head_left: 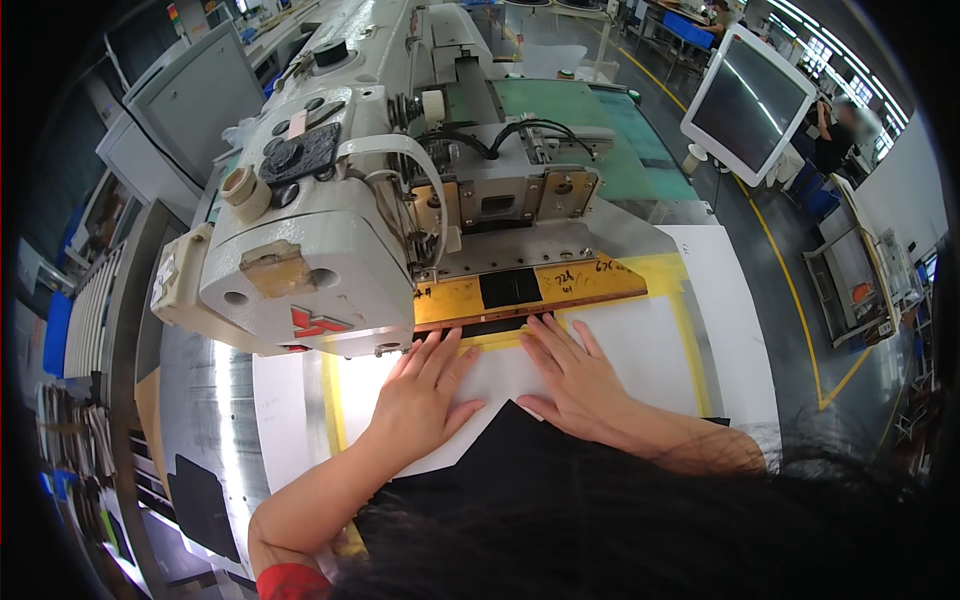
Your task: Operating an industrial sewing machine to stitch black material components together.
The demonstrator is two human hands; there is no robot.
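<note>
My left hand [425, 390] and my right hand [575, 380] both lie on a white sheet [650, 350] edged with yellow tape, fingers stretched forward. Their fingertips touch a narrow black strip [485, 328] that runs along the front of a yellow clamp plate [590, 284]. The plate carries handwriting and a black patch. Above and to the left of my left hand stands the white head of an industrial sewing machine [320, 240]; its needle area is mostly hidden. Between my wrists, a pointed piece of black material [510, 430] lies over the sheet.
A black piece [203, 505] rests on the metal table [200, 400] at left. A monitor [750, 105] stands at the back right beside a floor aisle with yellow lines. A green work surface [560, 110] extends behind the machine. People sit farther off at the right.
</note>
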